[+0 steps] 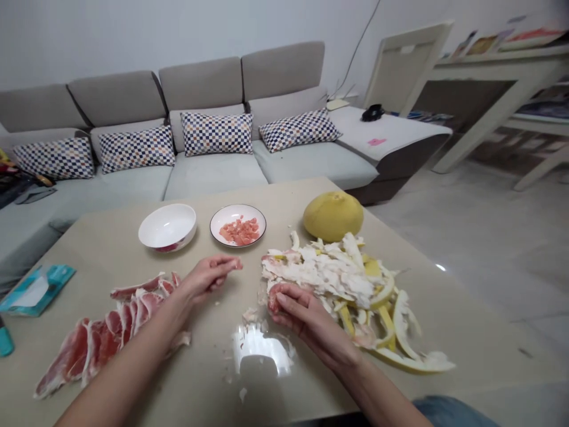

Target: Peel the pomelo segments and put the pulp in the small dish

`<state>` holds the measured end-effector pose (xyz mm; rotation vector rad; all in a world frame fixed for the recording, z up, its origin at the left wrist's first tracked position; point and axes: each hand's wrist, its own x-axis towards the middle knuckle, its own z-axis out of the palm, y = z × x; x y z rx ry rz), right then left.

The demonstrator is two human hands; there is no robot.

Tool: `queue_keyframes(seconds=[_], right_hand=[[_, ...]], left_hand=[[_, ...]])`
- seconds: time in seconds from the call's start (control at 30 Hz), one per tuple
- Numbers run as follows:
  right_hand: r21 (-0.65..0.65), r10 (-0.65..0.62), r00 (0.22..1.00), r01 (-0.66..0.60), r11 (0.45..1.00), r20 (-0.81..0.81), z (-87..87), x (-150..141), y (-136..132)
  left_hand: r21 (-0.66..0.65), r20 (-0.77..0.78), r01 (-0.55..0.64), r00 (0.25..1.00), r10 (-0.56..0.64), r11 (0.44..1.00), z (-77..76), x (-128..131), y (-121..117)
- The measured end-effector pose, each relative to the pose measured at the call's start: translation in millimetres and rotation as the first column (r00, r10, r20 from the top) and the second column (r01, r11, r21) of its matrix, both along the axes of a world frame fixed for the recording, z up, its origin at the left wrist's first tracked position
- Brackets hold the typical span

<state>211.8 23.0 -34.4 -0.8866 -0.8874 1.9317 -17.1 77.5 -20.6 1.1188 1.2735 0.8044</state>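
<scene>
The left hand pinched a shred of pink pomelo pulp, while the right hand curled around a fleshy pink segment beside spongy white-yellow rind on the glossy counter; a rimmed white plate held pink chunks.

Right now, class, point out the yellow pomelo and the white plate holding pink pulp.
Yellow pomelo (333, 216): head view, middle of its yellow rind.
White plate (235, 212): head view, bare white inner rim.
</scene>
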Motion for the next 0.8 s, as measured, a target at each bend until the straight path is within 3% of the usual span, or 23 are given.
queue_keyframes(seconds=[0.13,0.2,0.27,0.4,0.47,0.53,0.57,0.67,0.8], right_hand=[[0.006,-0.040,0.999,0.040,0.999,0.014,-2.9,9,8],[0.007,-0.056,0.998,0.056,0.998,0.037,-3.0,13,10],[0.013,-0.077,0.996,0.077,0.997,0.048,-2.2,16,11],[0.033,-0.117,0.992,0.115,0.993,0.046,1.6,19,10],[0.072,-0.124,0.988,0.118,0.990,0.087,3.8,17,9],[0.133,-0.138,0.980,0.119,0.984,0.145,5.2,14,7],[0.164,-0.143,0.975,0.115,0.980,0.169,5.5,12,6],[0.216,-0.139,0.970,0.095,0.972,0.202,5.8,6,2],[0.233,-0.118,0.966,0.063,0.970,0.230,8.3,0,-2]], left_hand=[[0.133,-0.147,-0.122,0.979,0.141,0.984,5.0,3,74],[0.180,-0.201,-0.147,0.962,0.182,0.973,8.4,8,94],[0.227,-0.238,-0.153,0.949,0.207,0.962,11.8,16,97],[0.247,-0.276,-0.064,0.952,0.134,0.967,16.7,35,59],[0.177,-0.278,0.062,0.961,-0.010,0.982,17.5,45,27],[0.076,-0.171,0.293,0.946,-0.277,0.953,16.6,53,-5],[0.066,-0.106,0.315,0.946,-0.308,0.947,15.5,56,-18],[0.072,-0.004,0.239,0.971,-0.239,0.968,11.8,60,-45],[0.061,-0.030,0.160,0.987,-0.158,0.985,11.9,56,-56]])
